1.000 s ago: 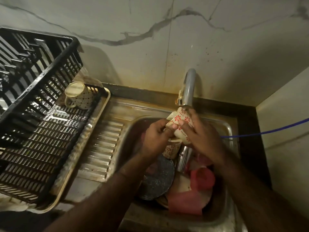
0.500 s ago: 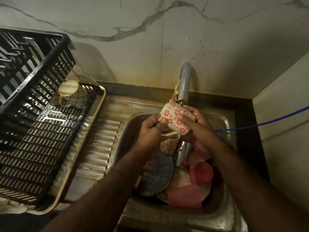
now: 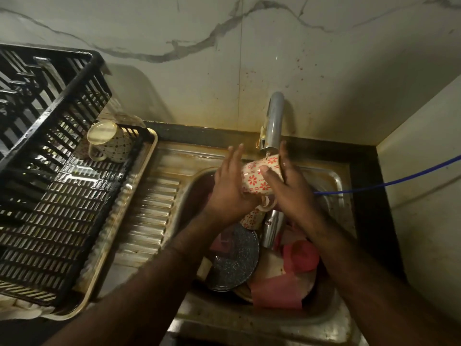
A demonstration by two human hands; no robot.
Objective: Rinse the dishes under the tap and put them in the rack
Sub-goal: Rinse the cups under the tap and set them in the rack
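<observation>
I am seeing two bare arms with no sleeves showing. The left hand and the right hand are wearing no gloves and no rings. A thin band is circling the left wrist.

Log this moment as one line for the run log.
rinse | both hands on floral mug under tap | dotted mug in rack
</observation>
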